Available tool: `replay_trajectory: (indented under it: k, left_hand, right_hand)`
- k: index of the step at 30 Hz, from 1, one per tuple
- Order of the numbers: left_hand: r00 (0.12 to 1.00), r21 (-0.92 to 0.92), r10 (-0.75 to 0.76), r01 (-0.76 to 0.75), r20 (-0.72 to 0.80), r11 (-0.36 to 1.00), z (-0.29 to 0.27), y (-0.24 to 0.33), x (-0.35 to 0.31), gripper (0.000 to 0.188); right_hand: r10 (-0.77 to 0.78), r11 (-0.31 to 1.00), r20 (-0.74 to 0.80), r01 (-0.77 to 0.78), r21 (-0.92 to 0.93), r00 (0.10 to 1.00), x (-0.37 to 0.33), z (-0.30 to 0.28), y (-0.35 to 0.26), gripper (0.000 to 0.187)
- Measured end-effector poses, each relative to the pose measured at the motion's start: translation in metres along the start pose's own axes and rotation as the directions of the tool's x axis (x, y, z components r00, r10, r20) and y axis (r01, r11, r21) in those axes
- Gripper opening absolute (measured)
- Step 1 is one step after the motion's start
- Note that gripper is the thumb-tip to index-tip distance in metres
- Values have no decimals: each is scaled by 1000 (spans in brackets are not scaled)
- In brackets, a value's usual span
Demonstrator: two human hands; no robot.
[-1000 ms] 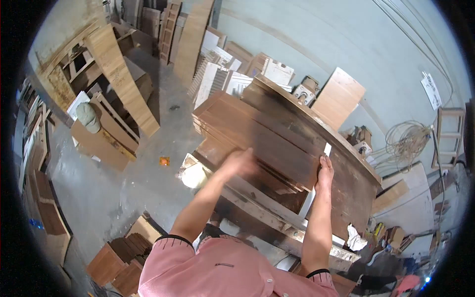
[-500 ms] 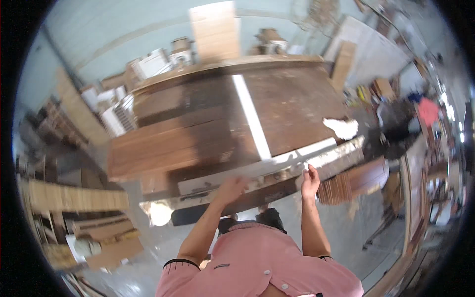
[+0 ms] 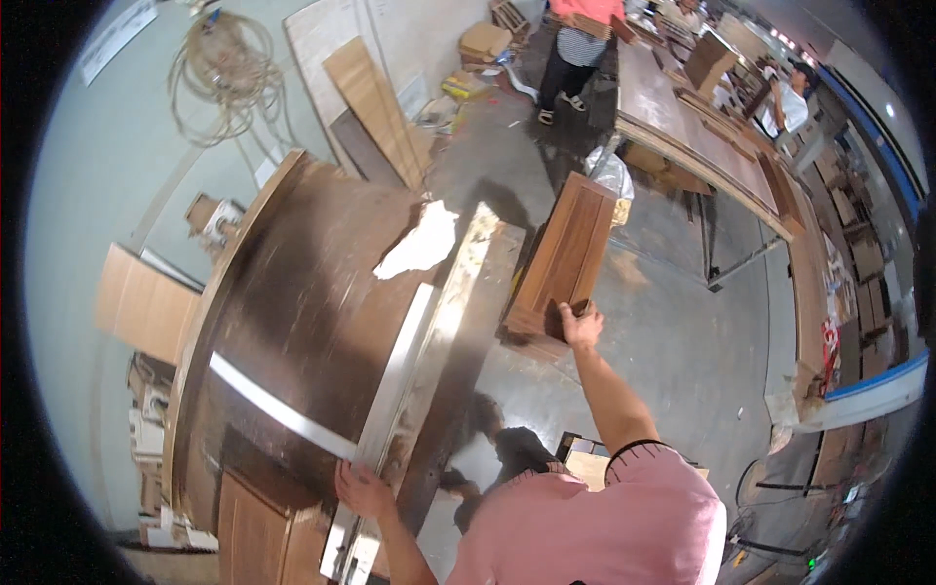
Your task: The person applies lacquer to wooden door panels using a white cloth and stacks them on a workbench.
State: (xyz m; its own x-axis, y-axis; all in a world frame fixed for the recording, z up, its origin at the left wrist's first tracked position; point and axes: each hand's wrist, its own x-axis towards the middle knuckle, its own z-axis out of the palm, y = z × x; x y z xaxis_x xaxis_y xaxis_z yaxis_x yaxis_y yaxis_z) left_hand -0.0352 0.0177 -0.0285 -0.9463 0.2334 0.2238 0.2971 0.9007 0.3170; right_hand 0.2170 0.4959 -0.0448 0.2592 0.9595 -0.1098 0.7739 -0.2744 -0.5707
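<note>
My right hand (image 3: 582,324) is at the near end of a reddish-brown wooden panel (image 3: 565,249), fingers closed on its edge. That panel lies on top of a stack beside the bench. My left hand (image 3: 366,489) rests with fingers spread on the edge of the brown workbench (image 3: 292,292), where a long metal strip (image 3: 395,375) runs along the side. A second white strip (image 3: 283,409) crosses the bench top and meets the first near my left fingers. Another framed wooden panel (image 3: 255,531) lies on the bench to the left of that hand.
A white cloth (image 3: 419,242) lies at the bench's far corner. Planks (image 3: 375,107) lean on the wall beneath a coiled hose (image 3: 222,78). At the upper right stands a long table (image 3: 682,127) with wood pieces, with one person (image 3: 575,49) holding boards and another (image 3: 785,102) beyond.
My view has swung to the right. My right hand has left the bench edge and taken hold of the top panel's end. My left hand now rests on the bench edge.
</note>
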Motion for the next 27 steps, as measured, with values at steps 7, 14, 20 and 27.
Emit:
replay_trajectory:
  k: [7,14,20,27]
  left_hand:
    - [994,72,-89,84,71,994,-19,25,7,45]
    - [999,91,-40,37,31,995,-15,17,1,44]
    - [998,-132,-52,47,-31,990,-18,21,1,42]
    - [962,-860,231,6,144,510,-26,99,-5,38]
  right_hand:
    - [61,958,90,-84,274,994,25,8,32,79]
    - [80,909,126,-124,398,989,41,-60,49,61]
    - [6,697,164,-122,706,986,-21,-109,54,47]
    - [-166,572,103,11,820,981,-97,-135,23,43]
